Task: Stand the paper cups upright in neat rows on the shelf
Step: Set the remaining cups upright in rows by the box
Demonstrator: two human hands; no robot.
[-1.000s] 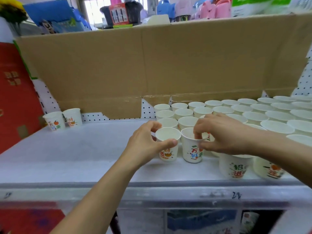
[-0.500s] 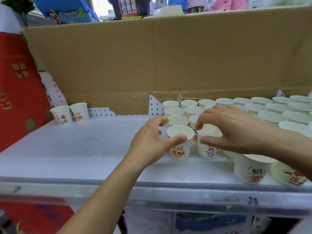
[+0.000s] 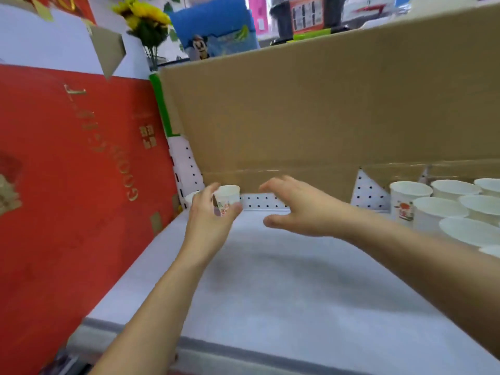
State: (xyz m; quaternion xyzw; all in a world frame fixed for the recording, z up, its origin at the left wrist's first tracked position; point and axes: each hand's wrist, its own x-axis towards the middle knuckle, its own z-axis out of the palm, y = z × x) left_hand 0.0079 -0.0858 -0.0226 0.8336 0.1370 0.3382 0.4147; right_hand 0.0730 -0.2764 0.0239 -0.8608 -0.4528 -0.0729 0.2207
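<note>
Two white printed paper cups stand at the far left back of the white shelf (image 3: 270, 288). My left hand (image 3: 209, 220) closes around the right one (image 3: 229, 194), fingers on its left side and thumb against its lower right. The other cup (image 3: 191, 198) is mostly hidden behind my fingers. My right hand (image 3: 297, 209) hovers just right of it above the shelf, fingers spread and holding nothing. Rows of upright cups (image 3: 449, 209) fill the right end of the shelf.
A tall cardboard sheet (image 3: 324, 104) leans along the back over a pegboard wall (image 3: 259, 201). A big red gift box (image 3: 67, 190) walls off the left side. The shelf's grey front edge (image 3: 243, 353) runs below my forearms.
Both hands left the cups in the front row on the right and swung left to the two cups at the back left corner. The view turned left with them.
</note>
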